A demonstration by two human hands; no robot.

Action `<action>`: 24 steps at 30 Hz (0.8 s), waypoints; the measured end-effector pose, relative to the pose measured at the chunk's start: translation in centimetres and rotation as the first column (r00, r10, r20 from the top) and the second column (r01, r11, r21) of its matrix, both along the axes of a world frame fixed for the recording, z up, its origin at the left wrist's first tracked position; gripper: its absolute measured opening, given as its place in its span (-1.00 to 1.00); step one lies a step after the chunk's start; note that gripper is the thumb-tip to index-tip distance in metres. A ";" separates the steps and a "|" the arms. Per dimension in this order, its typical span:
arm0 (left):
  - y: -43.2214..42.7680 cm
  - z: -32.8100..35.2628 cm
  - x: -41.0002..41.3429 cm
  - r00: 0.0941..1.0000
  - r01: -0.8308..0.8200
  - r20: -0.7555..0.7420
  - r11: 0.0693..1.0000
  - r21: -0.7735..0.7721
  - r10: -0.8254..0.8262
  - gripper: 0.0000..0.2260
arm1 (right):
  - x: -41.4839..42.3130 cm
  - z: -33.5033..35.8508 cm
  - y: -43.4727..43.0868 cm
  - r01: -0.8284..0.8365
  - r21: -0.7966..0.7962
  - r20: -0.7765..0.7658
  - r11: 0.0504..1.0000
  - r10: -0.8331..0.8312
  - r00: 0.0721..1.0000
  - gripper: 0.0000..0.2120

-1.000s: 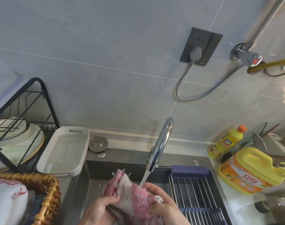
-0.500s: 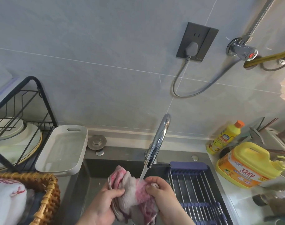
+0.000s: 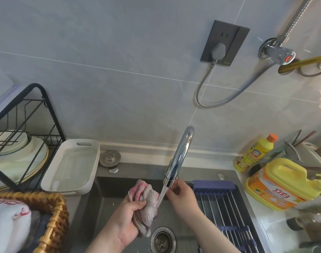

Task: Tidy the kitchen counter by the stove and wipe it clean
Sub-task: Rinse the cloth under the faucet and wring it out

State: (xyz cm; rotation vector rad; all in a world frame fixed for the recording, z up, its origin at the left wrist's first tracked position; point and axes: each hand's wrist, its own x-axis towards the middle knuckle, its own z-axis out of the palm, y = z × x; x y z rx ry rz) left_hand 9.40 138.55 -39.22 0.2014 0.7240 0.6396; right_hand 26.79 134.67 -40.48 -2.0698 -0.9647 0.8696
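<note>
A wet pink and grey cloth [image 3: 146, 201] is bunched in my left hand [image 3: 127, 221], which grips it over the dark sink [image 3: 104, 190]. Water runs from the chrome faucet [image 3: 179, 154] onto the cloth's right side. My right hand [image 3: 181, 194] is off the cloth, raised beside the faucet's spout with its fingers loosely bent near the water stream. The sink drain [image 3: 162, 239] lies just below the cloth.
A white tray [image 3: 72, 168] stands left of the sink, with a black dish rack [image 3: 19, 136] and a wicker basket [image 3: 51, 216] beyond it. A blue roll-up rack [image 3: 227, 205] covers the sink's right half. Yellow detergent bottles [image 3: 276, 183] stand on the right counter.
Both hands were wringing the cloth under the water. My right hand has let go and lifted toward the faucet spout; my left hand now holds the cloth alone, lower over the drain.
</note>
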 end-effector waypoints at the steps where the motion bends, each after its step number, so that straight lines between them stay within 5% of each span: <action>1: -0.1 -0.2 0.2 1.000 -0.009 -0.022 1.000 -0.011 0.009 -0.45 | 0.1 0.0 0.3 -0.031 -0.002 0.048 1.000 0.031 0.998 -0.91; 8: -1.1 -0.1 0.1 0.995 0.057 -0.087 0.998 0.037 -0.054 -0.53 | 1.2 0.5 1.8 -0.211 -0.104 0.388 0.972 0.235 0.891 -0.80; 17: -1.6 0.1 0.4 0.990 0.123 -0.072 0.992 0.039 -0.120 -0.58 | 2.2 -0.6 0.5 -0.184 -0.134 0.717 0.974 0.224 0.660 -0.85; 24: -1.9 0.6 0.7 0.986 0.125 -0.121 0.990 0.058 -0.118 -0.60 | 5.3 0.1 -0.7 -0.022 -0.049 0.576 0.999 0.046 0.817 -0.84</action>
